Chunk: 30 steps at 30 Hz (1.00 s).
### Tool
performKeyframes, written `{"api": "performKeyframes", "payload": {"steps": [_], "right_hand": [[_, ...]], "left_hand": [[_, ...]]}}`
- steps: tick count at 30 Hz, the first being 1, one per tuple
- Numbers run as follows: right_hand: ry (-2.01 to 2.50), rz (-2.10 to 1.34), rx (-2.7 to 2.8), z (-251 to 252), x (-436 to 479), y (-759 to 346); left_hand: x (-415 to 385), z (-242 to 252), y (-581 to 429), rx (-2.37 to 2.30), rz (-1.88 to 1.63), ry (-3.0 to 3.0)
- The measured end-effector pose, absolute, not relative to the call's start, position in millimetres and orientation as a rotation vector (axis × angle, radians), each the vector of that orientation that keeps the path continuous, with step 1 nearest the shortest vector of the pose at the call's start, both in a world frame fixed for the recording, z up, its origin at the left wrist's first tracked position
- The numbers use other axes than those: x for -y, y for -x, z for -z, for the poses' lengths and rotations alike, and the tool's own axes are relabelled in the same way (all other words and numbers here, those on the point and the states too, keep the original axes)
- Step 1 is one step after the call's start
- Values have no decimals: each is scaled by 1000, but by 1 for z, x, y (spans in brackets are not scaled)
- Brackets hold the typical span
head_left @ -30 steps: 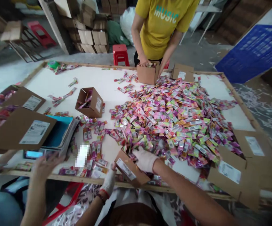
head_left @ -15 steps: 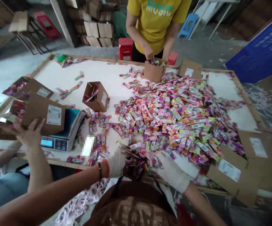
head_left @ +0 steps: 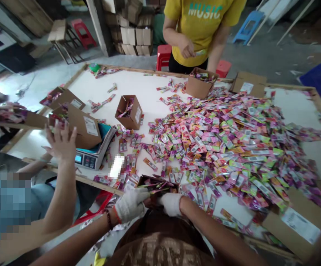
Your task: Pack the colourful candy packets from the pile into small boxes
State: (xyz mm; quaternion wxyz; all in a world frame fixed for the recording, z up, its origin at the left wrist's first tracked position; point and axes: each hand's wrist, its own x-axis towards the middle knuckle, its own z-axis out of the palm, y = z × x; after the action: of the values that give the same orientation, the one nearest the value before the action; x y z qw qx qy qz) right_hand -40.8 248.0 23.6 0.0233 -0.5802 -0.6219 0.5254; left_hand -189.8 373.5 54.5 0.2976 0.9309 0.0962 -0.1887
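Note:
A small cardboard box (head_left: 174, 189) filled with colourful stick-shaped packets (head_left: 160, 184) is at the table's near edge, right before my body. My left hand (head_left: 132, 204), in a white knit glove, grips its left near side with curled fingers. At the near right side, my gloved right hand (head_left: 171, 204) is closed on the box; its fingertips are hidden. A large heap of pink, purple and green packets (head_left: 210, 140) spreads just beyond and to the right.
On the left, a co-worker's hand (head_left: 62, 142) is beside a filled box (head_left: 84, 127) on a digital scale (head_left: 90, 160). Another filled box (head_left: 129, 120) stands mid-table. Across, a person in a yellow shirt (head_left: 202, 33) works over a box (head_left: 198, 88). An open-flapped carton (head_left: 293, 221) lies at right.
My hands have drawn closer together around the box, the right one moving left and inward. The person opposite has lifted a hand out of their box, holding a packet. The view has shifted left.

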Motion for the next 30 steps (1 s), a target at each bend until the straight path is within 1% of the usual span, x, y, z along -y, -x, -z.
{"api": "performKeyframes", "payload": {"steps": [2,4,6,7,9,12,14,15,18,21,23,25,27,28,30], "right_hand": [[1754,-1563,1849,-38,-238,20],[1929,-1296,1645,-48,-234,6],[2156,-1041,1581,-48,-236,7],[2235,-991,1651,-45,-238,13],[2238,-1084,1875,-34,-242,31],[2027,-1333,2035,-22,-249,40],[1915,-1357,1993,-18,-260,20],[1911,-1307,1921,-15,-269,4],[2232,-1035,1561,8,-306,-44],[2584,-944,1297,48,-337,-63],[2664,-948,1232,74,-343,-59],[2616,-967,1257,93,-336,-54],[2540,-1014,1302,101,-322,-52],[2505,-1064,1313,102,-313,-53],[2436,-1152,1300,95,-293,-61]], "left_hand": [[-374,-59,185,-379,284,-2487],[-372,-59,177,-479,169,-2539],[-366,-56,172,-455,263,-2609],[-363,-55,171,-409,337,-2630],[-356,-50,173,-323,431,-2638],[-350,-38,177,-272,561,-2569],[-349,-25,172,-282,723,-2497],[-349,-17,167,-306,792,-2467],[-347,3,150,-424,874,-2440],[-345,1,144,-514,889,-2438],[-347,-18,152,-472,769,-2447],[-353,-42,166,-471,479,-2455],[-364,-60,183,-653,144,-2443],[-370,-63,190,-803,33,-2429],[-382,-56,200,-1041,-31,-2374]]}}
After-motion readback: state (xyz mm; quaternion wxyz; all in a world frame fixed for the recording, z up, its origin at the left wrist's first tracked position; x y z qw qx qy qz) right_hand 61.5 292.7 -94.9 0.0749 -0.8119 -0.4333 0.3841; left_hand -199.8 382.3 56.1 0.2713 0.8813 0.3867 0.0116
